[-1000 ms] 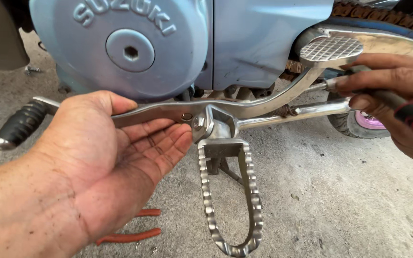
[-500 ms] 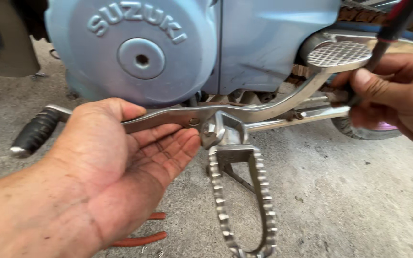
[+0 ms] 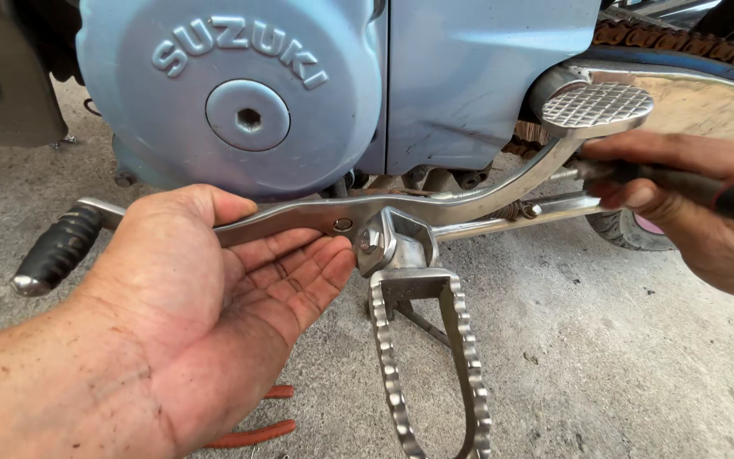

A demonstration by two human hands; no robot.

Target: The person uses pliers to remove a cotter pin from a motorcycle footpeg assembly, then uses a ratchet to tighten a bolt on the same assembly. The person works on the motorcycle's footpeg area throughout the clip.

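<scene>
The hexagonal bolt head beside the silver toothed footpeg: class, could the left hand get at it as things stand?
Probably yes. The left hand lies open under the silver lever, fingertips right beside the hexagonal bolt head, with nothing between them.

Left hand (image 3: pixel 214 314), palm up, cups the gear lever (image 3: pixel 299 217) beside the footpeg (image 3: pixel 431 357). Right hand (image 3: pixel 690 204) grips a dark-handled tool (image 3: pixel 698 187) just beside the lever's heel pad (image 3: pixel 596 106). Blue engine cover (image 3: pixel 231 85) sits above.

The left hand (image 3: pixel 214 314) covers part of the lever (image 3: pixel 299 217). The screwdriver (image 3: pixel 707 191) runs off the right edge, tip hidden behind the pedal (image 3: pixel 596 108). The footpeg (image 3: pixel 431 365) and red handles (image 3: pixel 252 435) are cut off at the bottom.
</scene>
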